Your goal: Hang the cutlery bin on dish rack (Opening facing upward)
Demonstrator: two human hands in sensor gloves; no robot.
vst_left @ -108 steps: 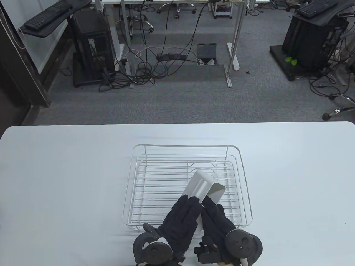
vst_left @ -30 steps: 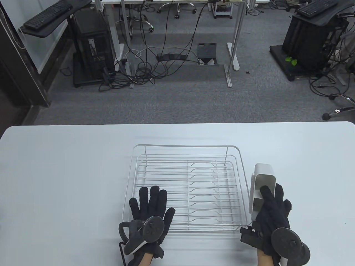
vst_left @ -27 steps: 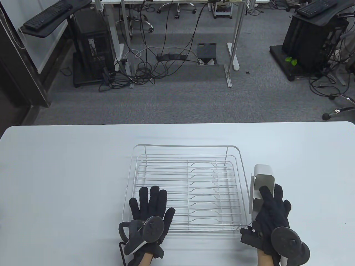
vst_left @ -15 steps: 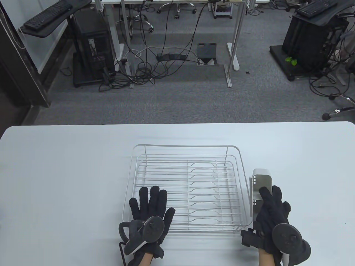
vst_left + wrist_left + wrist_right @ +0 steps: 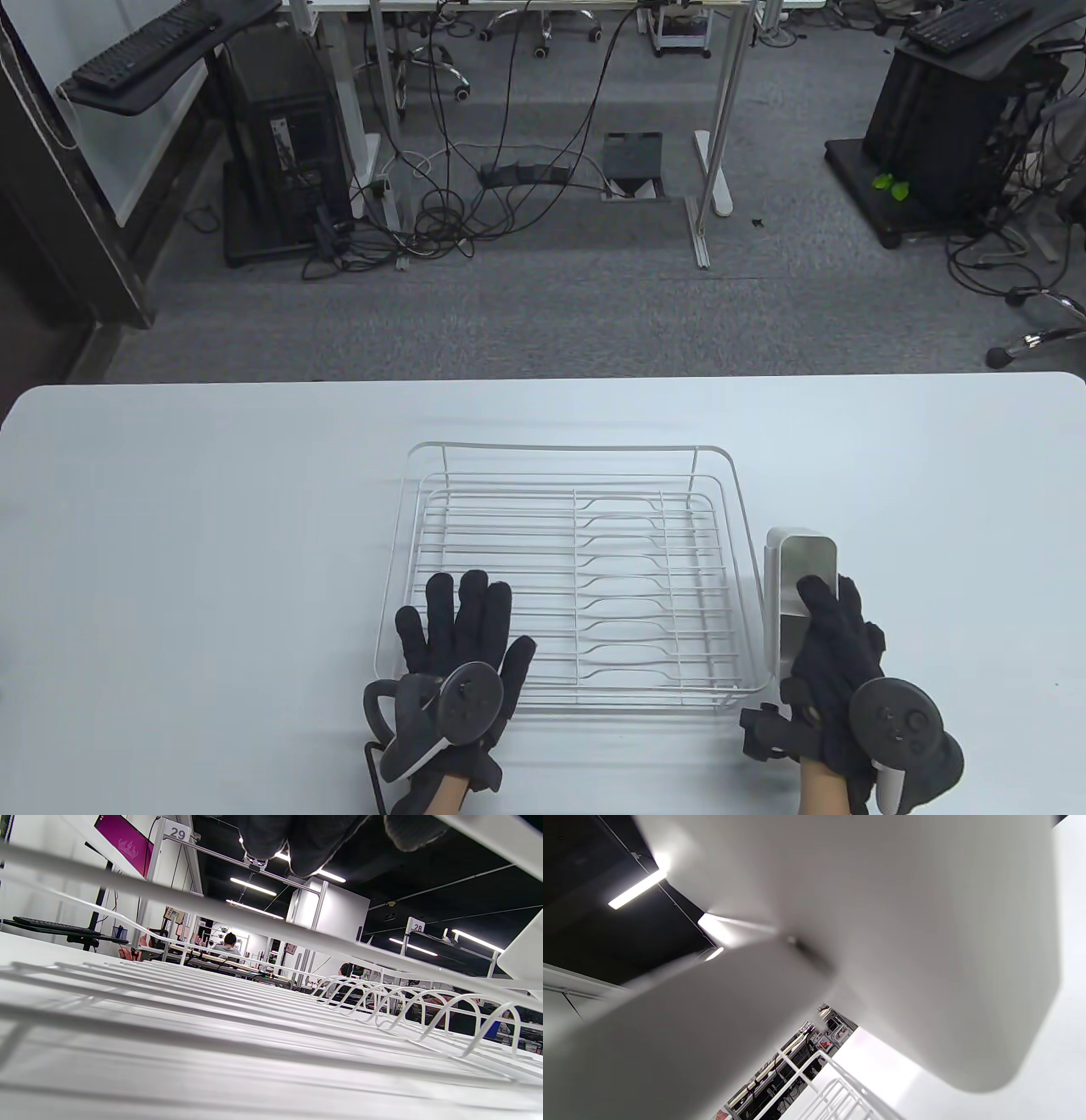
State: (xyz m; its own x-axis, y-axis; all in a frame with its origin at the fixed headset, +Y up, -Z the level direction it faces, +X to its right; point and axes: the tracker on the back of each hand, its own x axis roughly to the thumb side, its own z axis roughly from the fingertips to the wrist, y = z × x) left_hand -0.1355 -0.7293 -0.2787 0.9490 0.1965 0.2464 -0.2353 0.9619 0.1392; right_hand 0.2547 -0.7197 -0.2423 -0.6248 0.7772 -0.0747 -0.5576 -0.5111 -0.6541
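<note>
Cutlery bin (image 5: 801,560) upright, mouth up, beside dish rack (image 5: 570,543) right rim, gripped by right hand (image 5: 836,662); left hand (image 5: 458,637) flat, fingers spread; signs "29", "28"

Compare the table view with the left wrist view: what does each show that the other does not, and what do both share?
Only the table view shows the white plastic cutlery bin at the right outer side of the white wire dish rack, opening up, with the right hand gripping it, plus the whole left hand flat on the rack. Only the left wrist view shows the rack's arched plate dividers from low down, and distant seated people. Both show the rack's wires and the left hand's gloved fingers.
</note>
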